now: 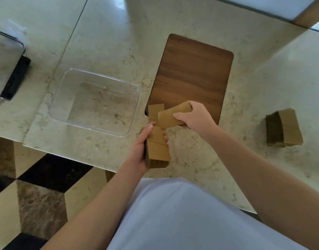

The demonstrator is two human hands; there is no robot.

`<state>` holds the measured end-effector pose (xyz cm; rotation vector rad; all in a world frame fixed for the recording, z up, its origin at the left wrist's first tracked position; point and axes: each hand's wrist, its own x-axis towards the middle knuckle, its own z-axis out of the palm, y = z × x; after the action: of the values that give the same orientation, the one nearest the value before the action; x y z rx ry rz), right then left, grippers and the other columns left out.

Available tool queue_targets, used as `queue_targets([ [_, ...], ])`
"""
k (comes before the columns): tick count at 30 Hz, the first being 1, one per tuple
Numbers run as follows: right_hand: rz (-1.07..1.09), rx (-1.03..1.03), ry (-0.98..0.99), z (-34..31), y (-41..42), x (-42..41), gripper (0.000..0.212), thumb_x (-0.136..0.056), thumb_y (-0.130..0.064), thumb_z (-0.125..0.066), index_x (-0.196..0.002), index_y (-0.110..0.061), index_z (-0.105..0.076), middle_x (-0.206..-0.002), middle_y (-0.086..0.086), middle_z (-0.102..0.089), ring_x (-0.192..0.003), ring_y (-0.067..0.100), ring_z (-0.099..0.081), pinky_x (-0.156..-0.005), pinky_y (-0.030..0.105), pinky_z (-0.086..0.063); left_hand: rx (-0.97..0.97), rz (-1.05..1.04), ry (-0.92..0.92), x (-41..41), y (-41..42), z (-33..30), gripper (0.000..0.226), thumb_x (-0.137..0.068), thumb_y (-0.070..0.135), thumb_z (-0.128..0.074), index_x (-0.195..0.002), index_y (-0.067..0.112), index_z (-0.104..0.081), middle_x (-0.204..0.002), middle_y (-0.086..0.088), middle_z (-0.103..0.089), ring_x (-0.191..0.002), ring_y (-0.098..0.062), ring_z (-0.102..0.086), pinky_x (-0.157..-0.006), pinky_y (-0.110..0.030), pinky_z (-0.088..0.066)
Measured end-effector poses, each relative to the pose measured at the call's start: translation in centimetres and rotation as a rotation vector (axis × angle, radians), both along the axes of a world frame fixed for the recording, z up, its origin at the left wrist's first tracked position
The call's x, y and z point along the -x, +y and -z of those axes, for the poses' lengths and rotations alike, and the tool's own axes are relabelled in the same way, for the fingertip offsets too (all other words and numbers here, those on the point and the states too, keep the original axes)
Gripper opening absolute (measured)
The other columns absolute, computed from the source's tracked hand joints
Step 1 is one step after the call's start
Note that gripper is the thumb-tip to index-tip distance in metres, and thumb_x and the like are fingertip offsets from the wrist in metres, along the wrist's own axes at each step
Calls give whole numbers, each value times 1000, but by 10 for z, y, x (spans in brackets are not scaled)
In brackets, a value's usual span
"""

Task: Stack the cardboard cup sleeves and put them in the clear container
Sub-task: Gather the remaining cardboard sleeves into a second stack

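Note:
My left hand (139,150) grips a thick stack of flattened brown cardboard cup sleeves (157,153) above the counter's front edge. My right hand (194,115) holds a smaller bunch of sleeves (168,116) by its right end, laid crosswise over the top of the left stack. One more sleeve (155,110) pokes out behind them. The clear container (65,82) stands empty on the counter to the left of both hands. A separate stack of sleeves (285,128) sits on the counter at the right.
A dark wooden board (193,73) lies on the marble counter (101,42) behind my right hand. A second clear box on a black base (16,76) stands at the far left. Checkered floor (38,186) shows beyond the counter's front-left edge.

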<state>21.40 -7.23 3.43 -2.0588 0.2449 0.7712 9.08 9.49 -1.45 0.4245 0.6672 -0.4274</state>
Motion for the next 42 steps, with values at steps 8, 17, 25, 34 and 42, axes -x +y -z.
queue_targets([
  [8,6,-66,148,-13,-28,25,45,-71,-29,-95,-105,-27,-66,-106,-1,-67,-90,16,-71,-62,25,-59,-57,125,-45,10,-6,-15,49,-87,31,-79,-134,28,-66,-103,-15,-69,-87,-28,-69,-76,-43,-58],
  [17,165,-122,136,-13,-39,38,25,-78,-28,-89,-95,-20,-73,-92,4,-73,-64,8,-73,-51,19,-54,-32,253,-137,13,-7,-26,49,-82,31,-83,-129,26,-69,-103,-12,-67,-84,-25,-68,-77,-41,-58],
  [25,-35,-287,111,-33,-68,27,18,-84,-32,-81,-89,-21,-67,-93,1,-72,-83,14,-71,-67,24,-57,-41,103,-33,18,-15,-27,54,-79,34,-86,-127,22,-64,-102,-14,-66,-82,-25,-67,-74,-41,-58],
  [34,-720,-14,20,-33,-11,29,32,-77,-36,-89,-97,-32,-64,-97,-11,-67,-87,8,-63,-71,25,-48,-1,257,-117,23,-30,-24,77,-81,57,-81,-137,8,-61,-109,-20,-66,-91,-32,-65,-75,-46,-59],
  [42,-855,-55,-61,-18,26,12,43,-87,-48,-78,-126,-30,-70,-118,-19,-61,-106,7,-62,-85,20,-51,201,118,-126,20,-16,-18,66,-69,33,-95,-121,4,-67,-109,-19,-66,-87,-25,-69,-71,-39,-61],
])
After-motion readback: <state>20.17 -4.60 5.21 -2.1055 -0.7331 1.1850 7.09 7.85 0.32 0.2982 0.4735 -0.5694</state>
